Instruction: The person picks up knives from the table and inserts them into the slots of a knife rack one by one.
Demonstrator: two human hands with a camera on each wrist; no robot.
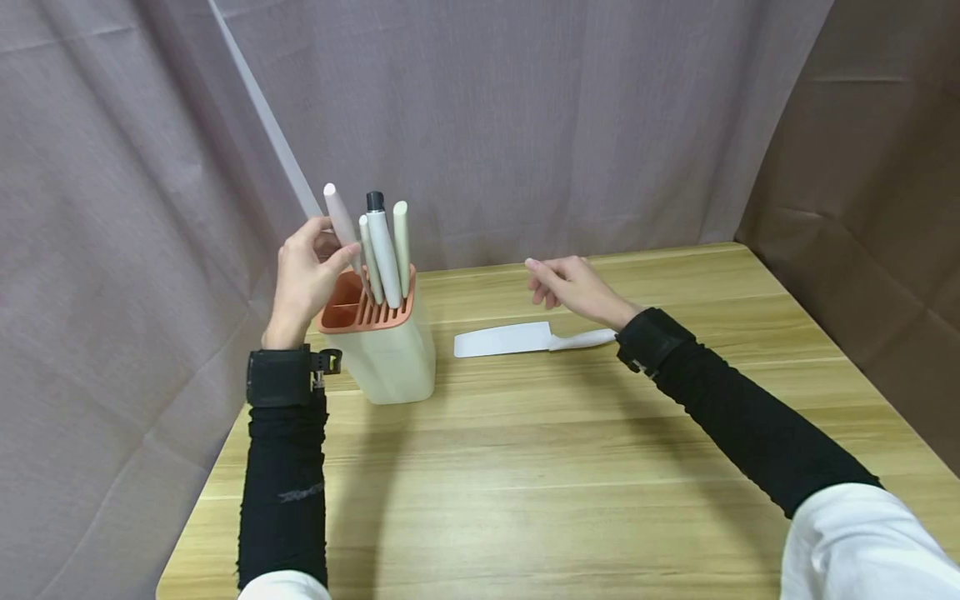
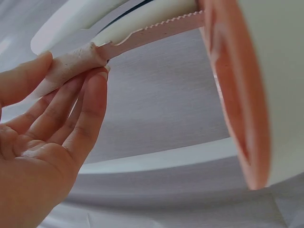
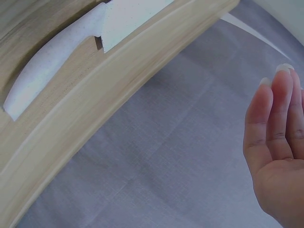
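Left hand [image 1: 303,279]: I log fingers pinching pink serrated knife [image 1: 341,223] handle, blade partly in knife block [image 1: 382,337] slot. Right hand [image 1: 573,287]: fingers relaxed, empty, above white cleaver [image 1: 510,340] on table [image 1: 570,467]. Risk: angled pull jams blade, tips block.

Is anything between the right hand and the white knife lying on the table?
Nothing visible. The right hand hovers open just above and behind the white knife, which lies flat on the table, clear of the knife block.
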